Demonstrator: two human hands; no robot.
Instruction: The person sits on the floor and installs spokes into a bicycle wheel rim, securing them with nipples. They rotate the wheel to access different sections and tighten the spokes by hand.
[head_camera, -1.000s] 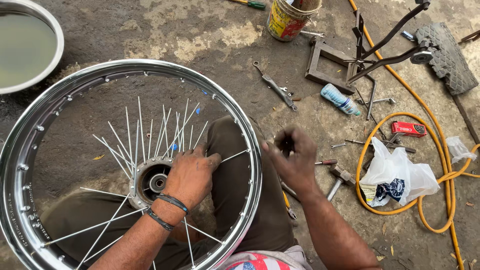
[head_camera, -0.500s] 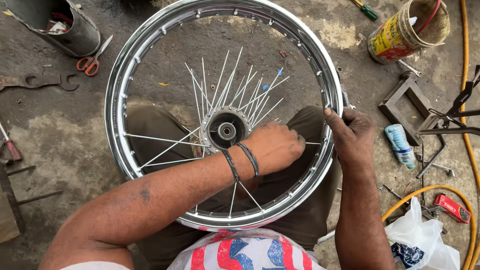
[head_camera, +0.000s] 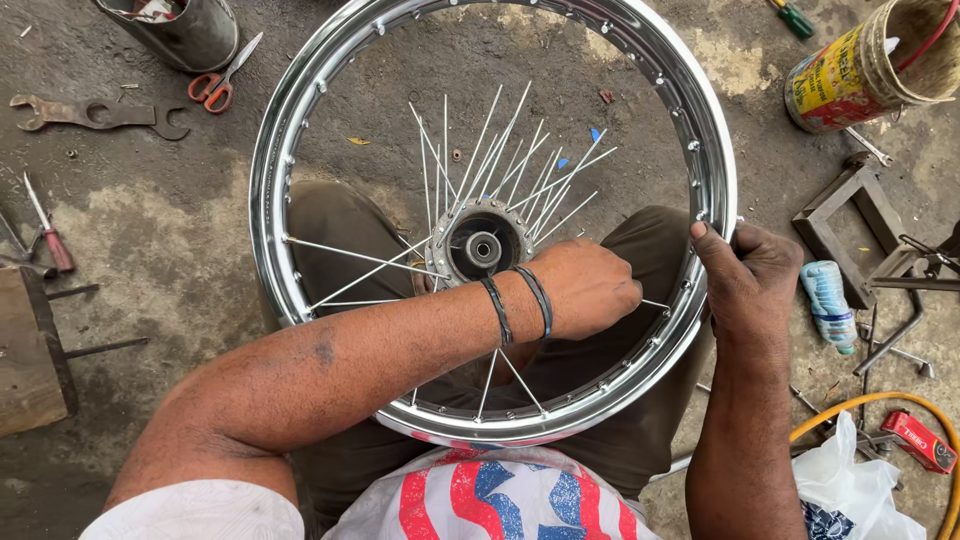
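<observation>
A chrome wheel rim (head_camera: 300, 300) lies flat across the seated person's knees, its hub (head_camera: 482, 247) roughly at the centre with loose spokes (head_camera: 500, 150) fanning toward the far side and only a few reaching the near rim. The left hand (head_camera: 590, 285) reaches across the wheel from the near left, wrist banded, fingers curled closed around a spoke (head_camera: 655, 303) near the right side of the rim. The right hand (head_camera: 750, 275) is clamped over the rim's right edge, thumb on top, fingers wrapped outside; whether it pinches a nipple there cannot be told.

The risk, as I judge it: the unattached spokes are free at their outer ends, so a tilt of the hub could tangle them or bend the held one, and the rim could slide off the knees if the right hand's grip loosens.

Farther off on the concrete floor (head_camera: 150, 230) lie red-handled scissors (head_camera: 222, 78), a spanner (head_camera: 95, 113) and a paint tin (head_camera: 865, 65).
</observation>
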